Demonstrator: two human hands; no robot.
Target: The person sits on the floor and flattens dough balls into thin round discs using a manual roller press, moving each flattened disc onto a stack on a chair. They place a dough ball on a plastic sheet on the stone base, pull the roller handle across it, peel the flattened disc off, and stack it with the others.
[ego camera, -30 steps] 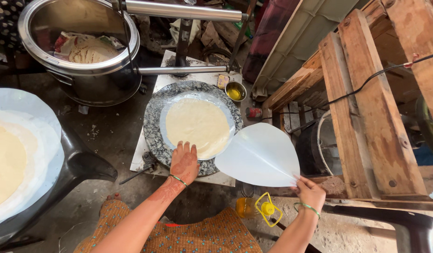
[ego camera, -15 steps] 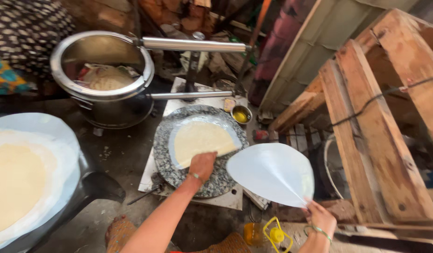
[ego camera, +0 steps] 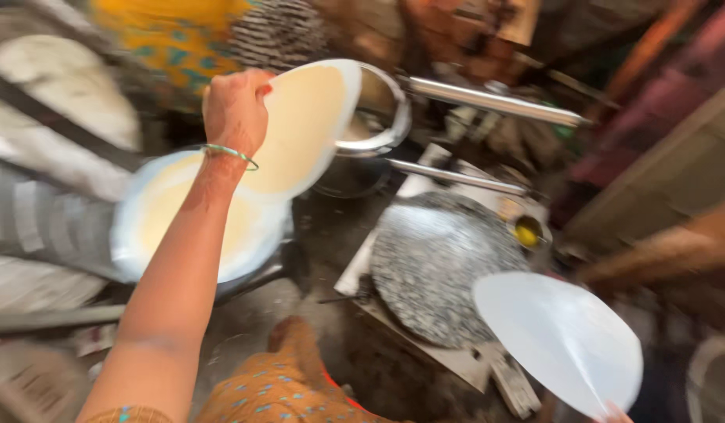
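My left hand (ego camera: 235, 108), with a green bangle on the wrist, holds a thin round sheet of pale dough (ego camera: 308, 125) up in the air, over a stack of similar rounds on a white sheet (ego camera: 198, 227) at the left. The round speckled stone slab (ego camera: 441, 266) at the middle is bare. Just the fingertips of my right hand (ego camera: 613, 413) show at the bottom edge, pinching a translucent white round sheet (ego camera: 558, 337) that hangs over the slab's right side.
A large steel pot with long handles (ego camera: 394, 110) stands behind the slab. A small bowl of yellow oil (ego camera: 527, 231) sits at the slab's far right. Wooden pallet boards (ego camera: 668, 196) lie at the right. My orange-patterned knee (ego camera: 292, 384) is at the bottom.
My left hand has lifted the dough round off the stone slab and carried it left toward the stack. The camera has swung left. The right hand still holds the white sheet.
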